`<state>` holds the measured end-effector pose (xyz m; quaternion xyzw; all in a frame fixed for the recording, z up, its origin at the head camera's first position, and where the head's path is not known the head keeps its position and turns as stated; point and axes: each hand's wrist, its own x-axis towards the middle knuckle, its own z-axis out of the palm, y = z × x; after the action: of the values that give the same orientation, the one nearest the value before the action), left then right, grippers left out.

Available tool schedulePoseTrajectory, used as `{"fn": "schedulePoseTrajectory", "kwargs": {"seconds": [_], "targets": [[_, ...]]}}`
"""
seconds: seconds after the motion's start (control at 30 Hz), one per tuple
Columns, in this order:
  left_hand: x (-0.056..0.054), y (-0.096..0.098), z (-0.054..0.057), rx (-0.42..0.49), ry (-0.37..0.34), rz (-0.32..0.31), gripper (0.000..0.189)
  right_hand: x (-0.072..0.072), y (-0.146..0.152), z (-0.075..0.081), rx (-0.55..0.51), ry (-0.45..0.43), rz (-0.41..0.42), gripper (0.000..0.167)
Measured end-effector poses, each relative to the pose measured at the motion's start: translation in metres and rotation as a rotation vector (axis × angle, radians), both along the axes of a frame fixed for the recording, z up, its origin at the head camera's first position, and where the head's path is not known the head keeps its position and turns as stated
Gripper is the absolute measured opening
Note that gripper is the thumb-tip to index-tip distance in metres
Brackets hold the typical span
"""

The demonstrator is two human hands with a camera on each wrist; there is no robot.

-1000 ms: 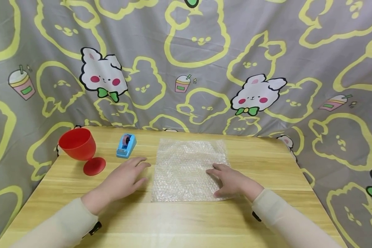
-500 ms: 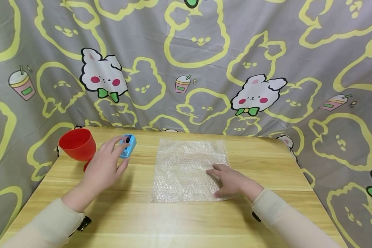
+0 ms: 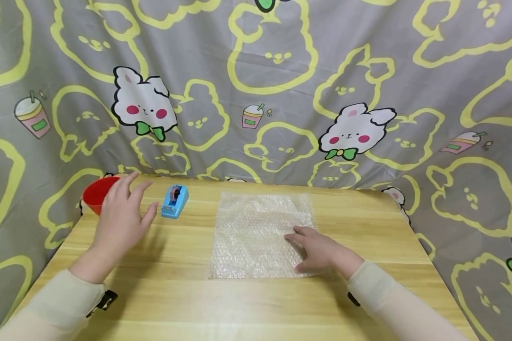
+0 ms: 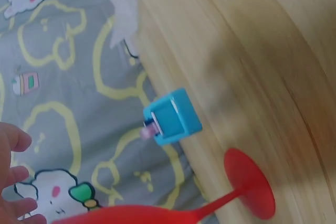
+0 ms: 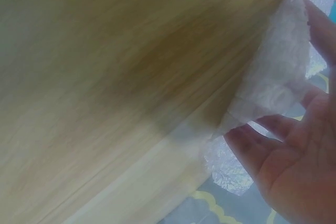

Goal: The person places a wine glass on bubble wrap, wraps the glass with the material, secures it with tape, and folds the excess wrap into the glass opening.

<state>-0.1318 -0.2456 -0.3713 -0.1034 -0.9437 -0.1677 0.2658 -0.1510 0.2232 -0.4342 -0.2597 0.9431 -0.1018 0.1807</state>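
Note:
My left hand (image 3: pixel 121 213) hovers with spread fingers in front of a red goblet (image 3: pixel 95 196) at the table's far left, hiding its stem and foot in the head view. The left wrist view shows the goblet's round foot (image 4: pixel 251 184) and stem, with fingertips apart from the bowl. Just right of that hand stands a blue tape dispenser (image 3: pixel 180 201) with a tape roll. A square sheet of bubble wrap (image 3: pixel 251 241) lies flat at the middle. On its right edge rests my right hand (image 3: pixel 322 251), fingers loosely bent; the right wrist view shows wrap (image 5: pixel 268 82) beside the fingers.
The wooden table (image 3: pixel 247 308) carries all these things. Behind it and along both sides hangs a grey curtain (image 3: pixel 213 61) with yellow outlines and rabbit faces. Bare tabletop lies in front and to the right of the wrap.
My left hand has moved left and away from beside the wrap, passing in front of the tape dispenser to the goblet. The right hand and the bubble wrap have stayed in place.

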Motion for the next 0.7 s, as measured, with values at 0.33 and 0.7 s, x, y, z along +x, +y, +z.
{"fn": "schedulePoseTrajectory", "kwargs": {"seconds": [0.33,0.7], "targets": [[-0.003,-0.019,-0.002,0.048,0.05,0.088,0.055,-0.002,0.0,0.0,-0.003,0.002,0.011,0.087],[-0.001,-0.038,0.004,0.21,-0.045,0.314,0.095,-0.003,0.001,-0.002,0.009,-0.005,0.003,0.087]]}}
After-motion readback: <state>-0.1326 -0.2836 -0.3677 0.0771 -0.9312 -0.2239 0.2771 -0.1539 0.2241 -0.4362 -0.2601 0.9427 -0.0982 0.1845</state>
